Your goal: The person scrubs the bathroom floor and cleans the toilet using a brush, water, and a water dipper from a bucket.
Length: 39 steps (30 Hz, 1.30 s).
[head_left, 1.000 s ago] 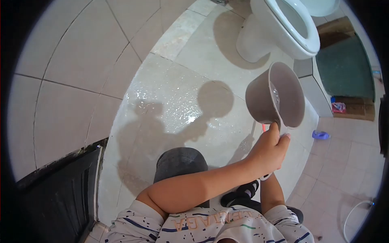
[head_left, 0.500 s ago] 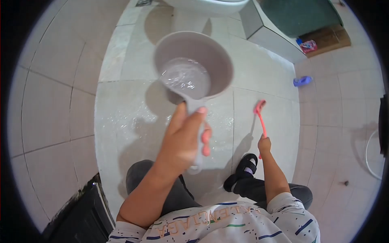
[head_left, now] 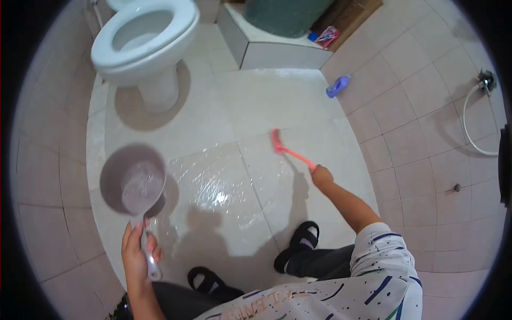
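My left hand is closed around the handle of a greyish-pink water dipper, held out at the left with some water in its bowl. Fingers of my right hand wrap the end of a pink-orange long-handled scrub brush. Its head, slightly blurred, points away to the left, close over the tiled floor. Wet, shiny patches spread across the tiles between the dipper and the brush.
A white toilet stands at the far left. Beyond the floor, a tiled ledge carries a large green container. A purple bottle is by the right wall, where a white hose hangs from a tap.
The view has turned to the right. My left hand has carried the dipper to the left and lower, away from the middle. The brush in my right hand has swung leftward over the floor.
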Motion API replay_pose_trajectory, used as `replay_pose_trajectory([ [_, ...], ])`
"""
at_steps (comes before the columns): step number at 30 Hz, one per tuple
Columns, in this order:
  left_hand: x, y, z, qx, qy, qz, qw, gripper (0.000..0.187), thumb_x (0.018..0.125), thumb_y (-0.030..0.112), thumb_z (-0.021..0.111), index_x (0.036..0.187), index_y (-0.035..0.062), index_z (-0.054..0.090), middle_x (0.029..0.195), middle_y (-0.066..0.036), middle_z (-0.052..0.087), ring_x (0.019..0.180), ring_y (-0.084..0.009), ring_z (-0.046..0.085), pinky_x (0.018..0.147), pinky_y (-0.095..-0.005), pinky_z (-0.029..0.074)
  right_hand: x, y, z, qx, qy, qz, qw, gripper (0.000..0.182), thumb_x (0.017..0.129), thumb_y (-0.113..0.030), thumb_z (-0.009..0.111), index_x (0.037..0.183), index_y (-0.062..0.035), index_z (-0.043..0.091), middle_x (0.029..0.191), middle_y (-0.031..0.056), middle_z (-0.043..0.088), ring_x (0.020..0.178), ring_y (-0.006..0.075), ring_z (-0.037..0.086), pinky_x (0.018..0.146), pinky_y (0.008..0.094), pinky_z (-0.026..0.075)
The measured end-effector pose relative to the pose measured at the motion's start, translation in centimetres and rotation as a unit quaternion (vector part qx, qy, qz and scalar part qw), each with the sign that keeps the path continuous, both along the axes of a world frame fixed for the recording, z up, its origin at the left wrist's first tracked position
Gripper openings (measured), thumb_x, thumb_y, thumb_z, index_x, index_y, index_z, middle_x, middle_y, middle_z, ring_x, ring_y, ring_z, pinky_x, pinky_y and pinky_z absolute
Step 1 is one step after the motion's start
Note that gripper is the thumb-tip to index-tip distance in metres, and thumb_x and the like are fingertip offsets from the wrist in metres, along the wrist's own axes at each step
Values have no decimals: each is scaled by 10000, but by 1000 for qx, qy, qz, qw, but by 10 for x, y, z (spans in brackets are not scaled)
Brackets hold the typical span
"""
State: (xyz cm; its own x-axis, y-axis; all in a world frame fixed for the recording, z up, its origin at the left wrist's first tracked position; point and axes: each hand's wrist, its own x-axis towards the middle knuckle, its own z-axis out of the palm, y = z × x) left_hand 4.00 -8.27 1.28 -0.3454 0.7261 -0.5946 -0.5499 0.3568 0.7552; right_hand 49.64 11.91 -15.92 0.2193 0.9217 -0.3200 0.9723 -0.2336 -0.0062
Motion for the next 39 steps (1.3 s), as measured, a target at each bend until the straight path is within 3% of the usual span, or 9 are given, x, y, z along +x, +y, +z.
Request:
replay_pose_trajectory([
  [3, 0, -17, -12, 26, -13, -27, 999, 204, 835, 271, 362, 870, 86, 440, 432, 25, 307, 287, -80, 280, 310, -228, 284, 36, 28, -26, 51, 46, -20, 997, 389, 799, -351, 386, 800, 19, 507, 767, 206, 559, 723, 347, 546, 600, 416, 437],
  [11, 22, -24, -14, -7, 40, -18, 999, 207, 834, 293, 357, 864, 107, 441, 420, 29, 303, 278, -77, 269, 322, -226, 268, -35, 59, -9, -105, 99, 371, 917, 349, 743, -338, 435, 957, -65, 476, 781, 156, 567, 731, 309, 549, 637, 408, 428],
  [16, 59, -29, 15, -55, 54, 37, 996, 221, 842, 254, 381, 877, 46, 445, 504, 17, 339, 394, -87, 286, 380, -219, 242, 105, 202, -35, 128, 93, -140, 977, 294, 771, -301, 413, 846, -49, 546, 830, 142, 581, 757, 278, 570, 624, 385, 454],
  [19, 92, -19, 23, -110, 106, 63, 986, 217, 846, 244, 372, 885, 54, 471, 511, 17, 339, 407, -91, 291, 398, -219, 251, 107, 251, -57, 178, 151, -230, 945, 239, 788, -236, 396, 852, -53, 535, 804, 129, 587, 708, 273, 583, 563, 383, 463],
  [21, 120, -1, 27, -180, 150, 66, 970, 204, 847, 238, 369, 874, 64, 470, 505, 22, 340, 404, -90, 292, 396, -218, 253, 47, 250, -95, 183, 169, -86, 965, 219, 796, -205, 372, 860, -50, 512, 780, 115, 590, 685, 276, 584, 540, 378, 464],
  [25, 135, 7, 6, -163, 84, 101, 978, 170, 844, 228, 367, 817, 85, 453, 498, 27, 336, 399, -80, 277, 395, -205, 251, -45, 188, -11, -34, 250, 214, 944, 322, 772, -270, 379, 954, -34, 503, 975, 151, 528, 885, 281, 520, 770, 378, 407],
  [27, 142, 11, 2, -164, 72, 89, 980, 166, 842, 230, 377, 826, 84, 455, 504, 26, 329, 401, -83, 271, 395, -205, 243, -46, 201, -43, -37, 254, 240, 936, 302, 751, -255, 406, 942, -49, 517, 959, 145, 538, 871, 277, 527, 758, 380, 414],
  [33, 182, 19, 9, -144, 33, 62, 987, 180, 836, 255, 402, 887, 88, 447, 490, 37, 311, 384, -68, 263, 389, -200, 240, 89, 296, -62, 171, 167, -205, 949, 231, 796, -209, 381, 814, -29, 523, 764, 156, 585, 724, 286, 582, 573, 375, 475],
  [39, 184, 14, -7, -144, -12, 42, 989, 187, 836, 273, 400, 894, 99, 438, 460, 38, 308, 355, -74, 274, 386, -197, 256, -34, 278, -83, 69, 276, 7, 959, 287, 782, -265, 370, 899, -55, 525, 932, 151, 547, 839, 294, 541, 719, 391, 433],
])
